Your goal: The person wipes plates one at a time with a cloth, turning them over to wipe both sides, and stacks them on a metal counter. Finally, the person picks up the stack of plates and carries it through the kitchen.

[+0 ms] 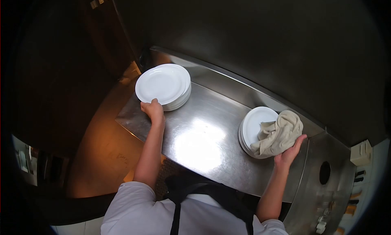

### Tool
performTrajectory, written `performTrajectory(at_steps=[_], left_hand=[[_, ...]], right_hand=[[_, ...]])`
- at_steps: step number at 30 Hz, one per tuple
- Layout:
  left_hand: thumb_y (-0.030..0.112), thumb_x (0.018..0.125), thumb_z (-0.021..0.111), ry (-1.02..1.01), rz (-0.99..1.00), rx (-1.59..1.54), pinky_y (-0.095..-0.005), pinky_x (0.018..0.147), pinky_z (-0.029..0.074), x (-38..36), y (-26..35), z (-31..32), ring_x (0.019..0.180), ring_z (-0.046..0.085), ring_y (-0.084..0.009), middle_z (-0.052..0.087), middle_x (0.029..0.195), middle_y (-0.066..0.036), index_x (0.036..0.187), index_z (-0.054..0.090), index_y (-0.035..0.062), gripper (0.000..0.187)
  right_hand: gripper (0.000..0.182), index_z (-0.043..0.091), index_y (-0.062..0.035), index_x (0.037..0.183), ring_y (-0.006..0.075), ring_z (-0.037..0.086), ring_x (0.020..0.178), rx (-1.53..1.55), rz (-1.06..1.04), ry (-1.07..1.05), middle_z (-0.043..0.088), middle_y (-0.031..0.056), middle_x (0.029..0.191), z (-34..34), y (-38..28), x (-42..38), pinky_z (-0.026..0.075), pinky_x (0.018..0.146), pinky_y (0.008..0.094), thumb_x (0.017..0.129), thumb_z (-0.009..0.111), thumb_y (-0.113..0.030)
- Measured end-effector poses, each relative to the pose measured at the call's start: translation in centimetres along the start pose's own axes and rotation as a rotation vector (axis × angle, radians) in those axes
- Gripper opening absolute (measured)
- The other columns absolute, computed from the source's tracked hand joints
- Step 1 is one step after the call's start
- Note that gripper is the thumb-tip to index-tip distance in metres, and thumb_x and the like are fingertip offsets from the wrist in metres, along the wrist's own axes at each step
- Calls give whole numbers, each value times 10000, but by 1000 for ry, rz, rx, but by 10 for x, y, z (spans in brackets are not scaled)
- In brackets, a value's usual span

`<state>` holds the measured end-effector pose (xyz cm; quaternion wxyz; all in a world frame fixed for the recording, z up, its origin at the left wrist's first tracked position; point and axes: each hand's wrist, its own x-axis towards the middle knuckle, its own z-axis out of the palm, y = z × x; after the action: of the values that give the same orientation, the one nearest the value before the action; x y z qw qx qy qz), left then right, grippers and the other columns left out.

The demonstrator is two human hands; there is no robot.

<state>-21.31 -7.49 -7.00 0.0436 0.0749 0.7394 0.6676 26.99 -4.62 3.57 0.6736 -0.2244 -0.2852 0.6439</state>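
Observation:
At the left end of the steel counter, my left hand (pixel 153 111) grips the near rim of a white plate (pixel 161 84), thumb on top and fingers below. This plate sits slightly off-centre on a stack of white plates (pixel 182 100). My right hand (pixel 290 154) holds a bunched beige cloth (pixel 283 133) from its right side. The cloth covers the right part of a second stack of white plates (pixel 254 123), and most of my right fingers are hidden by it.
The steel counter (pixel 228 137) has a raised back edge against a dark wall. To the right is a steel surface (pixel 301 186) with a dark round hole (pixel 324 172). A white box (pixel 361 152) and several knife-like handles line the far right. Brown floor (pixel 110 145) lies left.

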Motion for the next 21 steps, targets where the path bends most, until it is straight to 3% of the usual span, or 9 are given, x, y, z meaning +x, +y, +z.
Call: performTrajectory(at_steps=[5,7,8,11,13,15,18,20,21], left_hand=[[54,865,682,78,67,68,-418,1173,286,-43,11,14,1401,364,-398,340,1478,-311,1475,263,-103,756],[52,867,702,-38,263,-45,-431,1190,257,-88,22,10,1429,331,-384,316,1514,-289,1515,223,-72,815],[51,868,712,-91,361,-103,-438,1199,242,-115,23,6,1443,314,-377,304,1532,-277,1534,203,-56,845],[84,854,773,-712,419,-2,-456,1210,218,-216,12,-2,1446,303,-368,287,1565,-233,1542,229,-8,881],[376,753,874,-1099,453,95,-496,1214,191,-283,-15,14,1469,241,-444,229,1579,-287,1537,174,-73,1142],[517,711,860,-1302,618,429,-539,1218,136,-335,3,18,1489,149,-491,183,1580,-337,1527,112,-128,1281],[549,686,849,-1239,420,328,-629,1194,43,-373,-4,36,1501,36,-506,135,1576,-374,1527,37,-137,1355],[549,675,855,-1220,782,502,-624,1195,27,-370,-28,60,1499,19,-511,80,1578,-385,1526,-38,-122,1404],[541,662,869,-1223,746,509,-627,1193,22,-371,-26,61,1498,5,-516,50,1577,-393,1522,-80,-110,1436]], right_hand=[[521,473,-34,1444,283,556,1295,-33,-120,169,564,142,1411,-15,-1,32,426,1116,432,1065,392,-383],[498,476,-35,1443,283,571,1279,-185,-219,239,560,147,1417,-21,-5,45,438,1100,428,1062,414,-350],[519,489,-28,1435,316,530,1321,-446,-281,255,539,175,1433,-23,-6,49,426,1095,414,1015,530,-330],[573,532,-47,1415,375,486,1353,-1625,-254,196,518,240,1435,-77,-1,75,402,1107,440,955,601,-380],[633,562,-72,1406,413,435,1384,-2112,-184,190,481,286,1454,-85,34,76,362,1135,451,889,671,-420],[663,559,-89,1417,417,405,1407,-2009,-225,35,460,287,1478,-69,55,70,318,1168,446,865,700,-428],[613,604,-127,1380,424,425,1390,-1713,-139,-470,472,289,1466,-46,67,37,326,1170,446,846,726,-401],[529,648,-171,1332,427,476,1348,-1650,-133,-639,504,273,1443,-46,47,10,357,1155,453,842,736,-348],[526,649,-164,1330,429,481,1342,-1663,-80,-647,512,270,1437,-58,35,5,361,1152,456,841,737,-338]])
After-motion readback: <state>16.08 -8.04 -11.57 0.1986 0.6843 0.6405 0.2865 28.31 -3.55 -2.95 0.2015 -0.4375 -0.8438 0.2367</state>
